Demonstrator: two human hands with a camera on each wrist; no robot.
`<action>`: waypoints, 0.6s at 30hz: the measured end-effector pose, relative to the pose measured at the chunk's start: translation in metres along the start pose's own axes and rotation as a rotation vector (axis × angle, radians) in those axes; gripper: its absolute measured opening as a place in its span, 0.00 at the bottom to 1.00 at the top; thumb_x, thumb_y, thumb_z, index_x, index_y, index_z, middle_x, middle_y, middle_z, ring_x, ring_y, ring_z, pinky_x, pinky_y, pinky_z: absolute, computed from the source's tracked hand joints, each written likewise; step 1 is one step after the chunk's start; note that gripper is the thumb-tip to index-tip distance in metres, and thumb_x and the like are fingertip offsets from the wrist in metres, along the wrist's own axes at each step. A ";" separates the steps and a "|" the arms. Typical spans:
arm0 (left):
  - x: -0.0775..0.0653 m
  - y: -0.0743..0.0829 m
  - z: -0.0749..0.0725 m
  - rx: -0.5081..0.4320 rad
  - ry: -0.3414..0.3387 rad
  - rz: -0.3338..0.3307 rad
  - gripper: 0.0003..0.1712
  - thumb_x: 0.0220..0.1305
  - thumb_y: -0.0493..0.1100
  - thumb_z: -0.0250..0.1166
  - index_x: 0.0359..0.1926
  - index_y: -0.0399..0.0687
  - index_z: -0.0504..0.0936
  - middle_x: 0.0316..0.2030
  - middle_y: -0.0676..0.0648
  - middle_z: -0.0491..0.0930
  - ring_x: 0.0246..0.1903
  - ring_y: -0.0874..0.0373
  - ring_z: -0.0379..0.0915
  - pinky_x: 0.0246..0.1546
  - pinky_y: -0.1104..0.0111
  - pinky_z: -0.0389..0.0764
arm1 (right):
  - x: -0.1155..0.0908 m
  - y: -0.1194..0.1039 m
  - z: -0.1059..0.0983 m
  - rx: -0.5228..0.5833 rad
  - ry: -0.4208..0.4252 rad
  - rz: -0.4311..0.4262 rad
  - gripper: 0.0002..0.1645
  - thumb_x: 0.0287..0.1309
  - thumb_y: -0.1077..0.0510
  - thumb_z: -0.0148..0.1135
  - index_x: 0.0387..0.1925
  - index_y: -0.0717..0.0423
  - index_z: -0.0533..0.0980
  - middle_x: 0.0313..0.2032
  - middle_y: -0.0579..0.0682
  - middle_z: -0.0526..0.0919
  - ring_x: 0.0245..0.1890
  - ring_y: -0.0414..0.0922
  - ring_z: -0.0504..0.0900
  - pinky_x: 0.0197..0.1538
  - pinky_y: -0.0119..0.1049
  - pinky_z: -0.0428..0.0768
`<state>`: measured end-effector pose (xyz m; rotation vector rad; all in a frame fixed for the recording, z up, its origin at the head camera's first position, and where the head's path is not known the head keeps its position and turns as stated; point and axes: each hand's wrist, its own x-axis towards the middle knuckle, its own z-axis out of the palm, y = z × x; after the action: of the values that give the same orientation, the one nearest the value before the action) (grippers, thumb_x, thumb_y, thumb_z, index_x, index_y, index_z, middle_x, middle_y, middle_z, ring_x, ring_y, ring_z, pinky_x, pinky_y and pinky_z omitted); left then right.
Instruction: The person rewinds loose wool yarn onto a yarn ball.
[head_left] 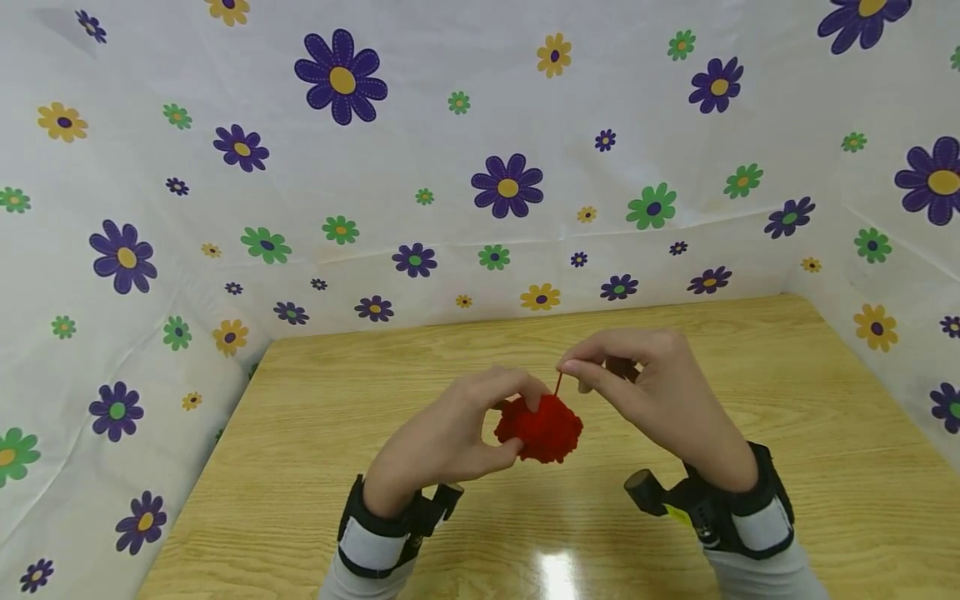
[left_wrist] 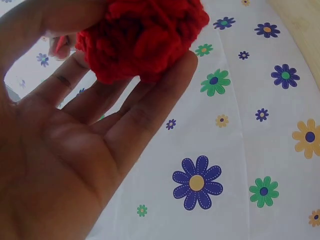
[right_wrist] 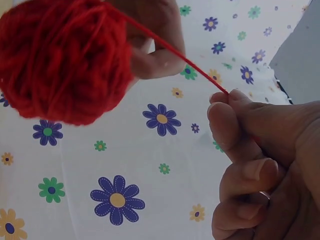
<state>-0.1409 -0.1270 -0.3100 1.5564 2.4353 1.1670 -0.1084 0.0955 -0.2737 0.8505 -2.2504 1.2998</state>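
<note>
A ball of red yarn (head_left: pixel 547 429) is held above the table by my left hand (head_left: pixel 465 429), its thumb and fingers curled round the ball's left side. Loose wraps of strand cover the yarn ball (right_wrist: pixel 65 65) in the right wrist view. Between thumb and index finger, my right hand (head_left: pixel 648 387) pinches the yarn strand (right_wrist: pixel 172 49), which runs taut from the ball. The other fingers of the right hand (right_wrist: pixel 265 165) are curled in. From below, the left wrist view shows the ball (left_wrist: pixel 145 40) resting against the fingers of the left hand (left_wrist: pixel 65 140).
Beneath both hands lies a wood-grain table (head_left: pixel 337 533), with a bright reflection near its front edge. A white cloth (head_left: pixel 420 150) printed with purple, green and yellow flowers stands behind the table and along both sides. Each wrist wears a black strap with a small camera mount.
</note>
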 end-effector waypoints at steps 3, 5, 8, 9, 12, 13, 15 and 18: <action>0.000 0.005 -0.002 -0.053 -0.023 0.002 0.22 0.44 0.29 0.63 0.40 0.52 0.68 0.43 0.58 0.72 0.42 0.65 0.67 0.38 0.73 0.75 | 0.000 0.008 0.001 -0.021 0.025 -0.009 0.03 0.50 0.55 0.62 0.29 0.43 0.80 0.22 0.35 0.77 0.16 0.36 0.67 0.18 0.28 0.67; 0.001 0.008 -0.003 -0.081 -0.035 0.008 0.22 0.44 0.28 0.62 0.40 0.51 0.68 0.44 0.57 0.72 0.42 0.65 0.68 0.39 0.73 0.75 | 0.002 0.006 0.000 -0.030 0.040 -0.013 0.03 0.49 0.56 0.63 0.29 0.44 0.80 0.22 0.35 0.77 0.15 0.36 0.66 0.17 0.28 0.65; 0.003 0.021 -0.008 -0.122 -0.042 0.012 0.22 0.44 0.26 0.61 0.39 0.50 0.68 0.44 0.55 0.73 0.43 0.64 0.68 0.39 0.71 0.76 | 0.006 -0.002 -0.002 -0.041 0.061 -0.016 0.04 0.46 0.60 0.65 0.27 0.49 0.80 0.21 0.37 0.77 0.15 0.37 0.65 0.17 0.29 0.64; 0.004 0.025 -0.010 -0.133 -0.043 0.014 0.21 0.44 0.26 0.61 0.39 0.49 0.68 0.44 0.54 0.73 0.42 0.64 0.68 0.39 0.71 0.76 | 0.007 -0.005 -0.003 -0.044 0.069 -0.015 0.04 0.45 0.62 0.66 0.26 0.50 0.80 0.20 0.38 0.76 0.15 0.37 0.64 0.17 0.29 0.63; 0.008 0.037 -0.014 -0.160 -0.040 0.033 0.20 0.43 0.24 0.60 0.37 0.46 0.68 0.43 0.51 0.74 0.43 0.62 0.69 0.39 0.70 0.76 | 0.010 -0.009 -0.005 -0.079 0.094 -0.022 0.06 0.42 0.64 0.68 0.25 0.53 0.79 0.17 0.40 0.74 0.14 0.38 0.63 0.16 0.30 0.61; 0.009 0.039 -0.015 -0.173 -0.039 0.035 0.20 0.43 0.23 0.60 0.37 0.45 0.68 0.43 0.49 0.74 0.43 0.61 0.69 0.39 0.69 0.76 | 0.011 -0.009 -0.005 -0.098 0.102 -0.026 0.06 0.40 0.65 0.68 0.24 0.53 0.79 0.16 0.40 0.73 0.13 0.37 0.62 0.15 0.29 0.60; 0.010 0.042 -0.017 -0.192 -0.038 0.040 0.20 0.43 0.23 0.60 0.36 0.43 0.68 0.43 0.46 0.74 0.43 0.59 0.70 0.39 0.68 0.76 | 0.012 -0.007 -0.005 -0.129 0.113 -0.039 0.07 0.39 0.65 0.69 0.24 0.54 0.79 0.14 0.41 0.70 0.13 0.37 0.61 0.15 0.27 0.58; 0.012 0.045 -0.019 -0.216 -0.034 0.038 0.19 0.42 0.22 0.59 0.36 0.41 0.68 0.43 0.44 0.74 0.44 0.57 0.70 0.39 0.67 0.77 | 0.012 0.006 -0.004 -0.162 0.114 -0.048 0.06 0.41 0.61 0.69 0.24 0.50 0.79 0.13 0.38 0.67 0.12 0.36 0.61 0.14 0.26 0.56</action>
<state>-0.1195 -0.1187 -0.2657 1.5505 2.1831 1.3462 -0.1212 0.0971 -0.2680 0.7478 -2.1976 1.0991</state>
